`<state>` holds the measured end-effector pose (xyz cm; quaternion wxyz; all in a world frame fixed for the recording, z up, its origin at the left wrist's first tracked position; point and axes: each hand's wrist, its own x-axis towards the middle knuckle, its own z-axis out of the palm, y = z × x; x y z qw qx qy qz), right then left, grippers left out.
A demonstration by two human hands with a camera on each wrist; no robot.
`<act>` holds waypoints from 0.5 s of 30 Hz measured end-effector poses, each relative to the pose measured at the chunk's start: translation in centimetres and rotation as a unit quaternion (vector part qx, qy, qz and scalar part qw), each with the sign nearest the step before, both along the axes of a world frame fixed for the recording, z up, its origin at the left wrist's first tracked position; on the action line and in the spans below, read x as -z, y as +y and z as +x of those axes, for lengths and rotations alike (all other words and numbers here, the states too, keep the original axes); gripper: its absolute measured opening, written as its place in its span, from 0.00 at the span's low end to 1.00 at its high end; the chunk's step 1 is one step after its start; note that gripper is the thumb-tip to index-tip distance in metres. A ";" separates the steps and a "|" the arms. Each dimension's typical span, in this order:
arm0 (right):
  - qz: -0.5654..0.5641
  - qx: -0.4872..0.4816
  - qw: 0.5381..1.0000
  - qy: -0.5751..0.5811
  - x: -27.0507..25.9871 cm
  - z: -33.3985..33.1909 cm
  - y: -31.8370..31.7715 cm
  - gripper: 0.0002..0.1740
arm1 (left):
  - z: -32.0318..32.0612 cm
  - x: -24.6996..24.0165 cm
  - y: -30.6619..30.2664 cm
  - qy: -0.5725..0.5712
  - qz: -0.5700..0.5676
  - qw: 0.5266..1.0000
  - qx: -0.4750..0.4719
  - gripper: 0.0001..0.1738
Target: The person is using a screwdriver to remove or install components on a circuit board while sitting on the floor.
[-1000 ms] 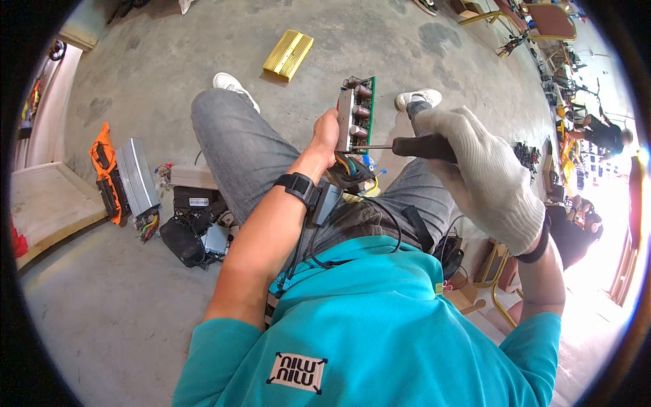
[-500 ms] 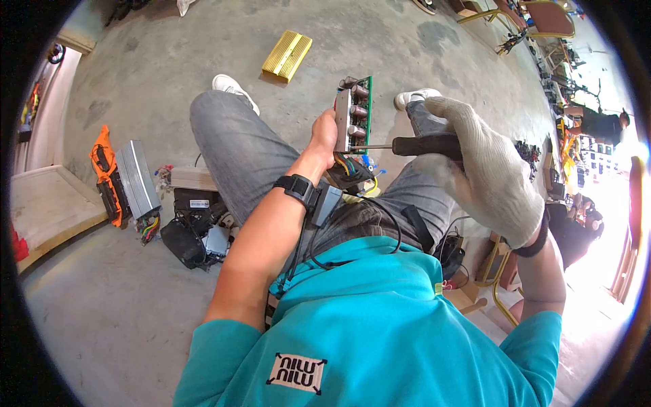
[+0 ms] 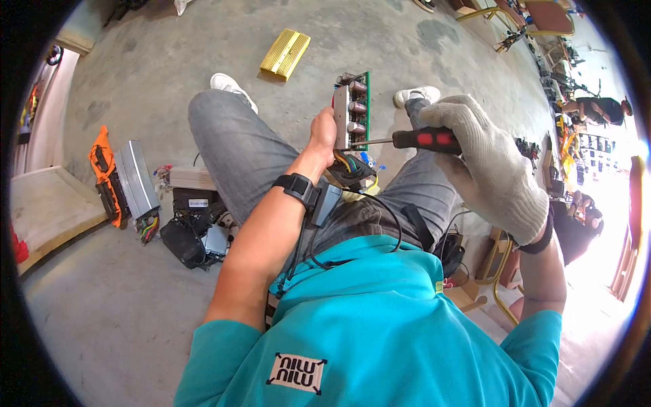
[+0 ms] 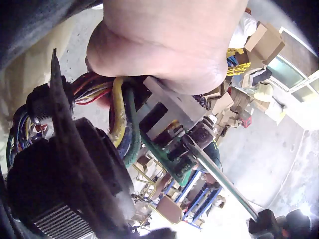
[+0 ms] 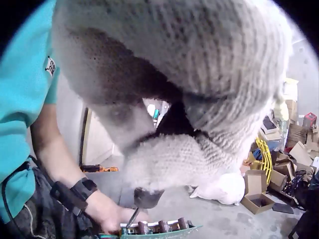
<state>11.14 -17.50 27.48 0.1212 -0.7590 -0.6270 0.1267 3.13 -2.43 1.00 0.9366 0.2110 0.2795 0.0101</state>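
My bare left hand (image 3: 323,138) grips a green circuit board (image 3: 368,102) by the flat metal plate (image 3: 342,119) along its side. Several brown cylindrical capacitors (image 3: 357,107) stand in a row on the board. Coloured wires (image 3: 350,165) hang from its near end. In my right hand (image 3: 491,169), covered by a white knit glove, is a screwdriver with a black and red handle (image 3: 427,140). Its thin shaft (image 4: 224,181) reaches across to the board's near end, among the parts beside the plate. From the right wrist, gloved fingers (image 5: 174,159) wrap the handle and hide most of it.
A gold finned case (image 3: 285,54) lies on the concrete floor ahead. To the left are an orange tool-like thing (image 3: 104,166), a silver metal case (image 3: 137,178) and black devices (image 3: 186,237). Cardboard boxes (image 5: 256,194) and a chair (image 3: 549,19) stand farther off.
The screwdriver handle has turned, so its red part now shows, and the gloved fingers have shifted around it. The board has drifted slightly left in view, still in the left hand.
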 end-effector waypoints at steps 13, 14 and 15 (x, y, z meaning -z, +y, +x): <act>-0.053 0.093 0.994 0.016 0.0 -0.9 0.5 0.27 | 0.2 0.0 0.0 0.018 0.039 0.999 -0.010 0.24; -0.099 0.178 0.978 0.039 -0.1 -1.2 0.6 0.27 | 0.2 -0.1 0.1 0.018 0.040 0.999 -0.008 0.24; -0.097 0.180 0.978 0.038 -0.2 -1.1 0.4 0.27 | 0.3 -0.2 0.0 0.025 0.044 0.999 -0.007 0.24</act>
